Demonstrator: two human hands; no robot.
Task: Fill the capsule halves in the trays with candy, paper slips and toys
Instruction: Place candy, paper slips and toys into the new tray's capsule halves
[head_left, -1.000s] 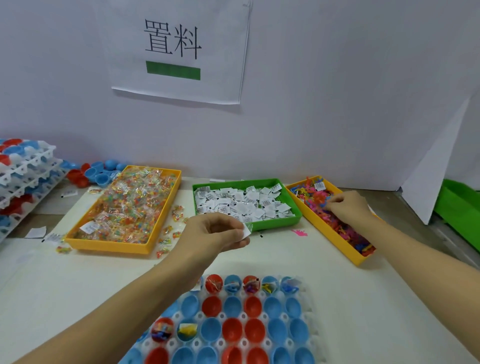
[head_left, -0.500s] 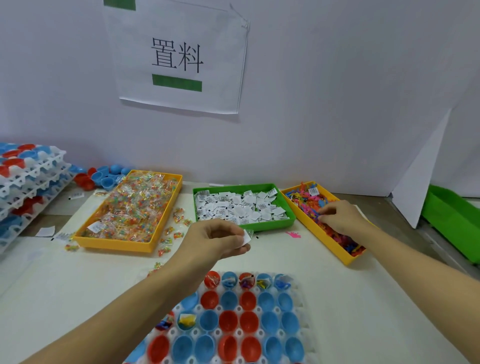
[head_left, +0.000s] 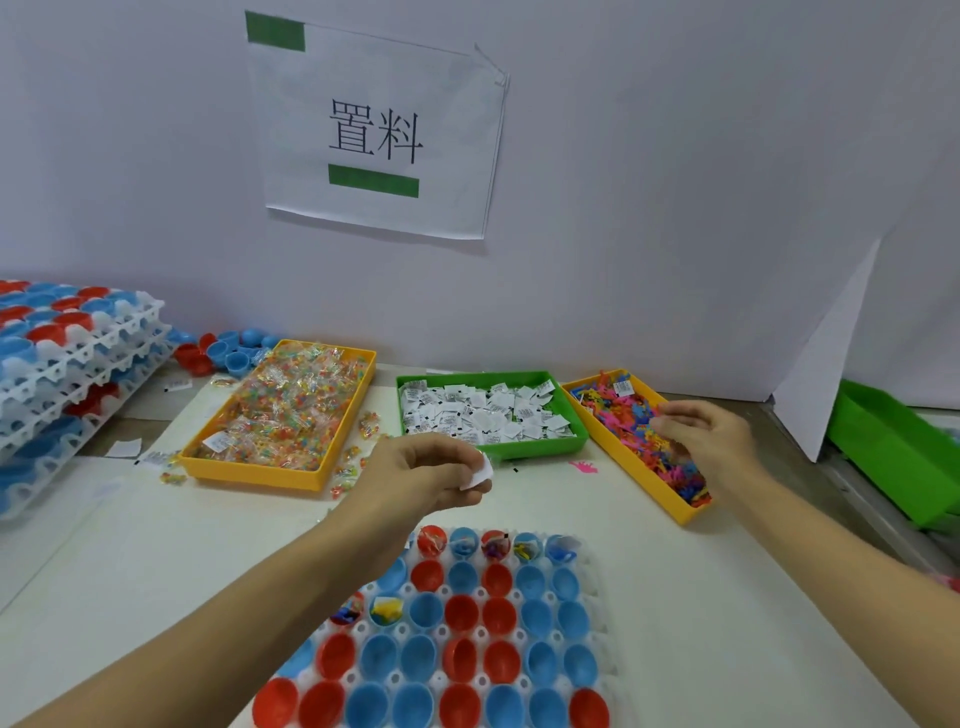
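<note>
While left hand (head_left: 415, 475) pinches slip (head_left: 480, 474), right hand (head_left: 711, 441) touches toys (head_left: 636, 421).

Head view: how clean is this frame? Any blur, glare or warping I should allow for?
Head view: even, soft light with no glare. The paper slip pinched in the left hand is sharp-edged. The right hand is slightly smeared over the toy bin. The green bin at the right edge is blurred. Wide-angle warping stretches the forearms and the stacked trays.
</note>
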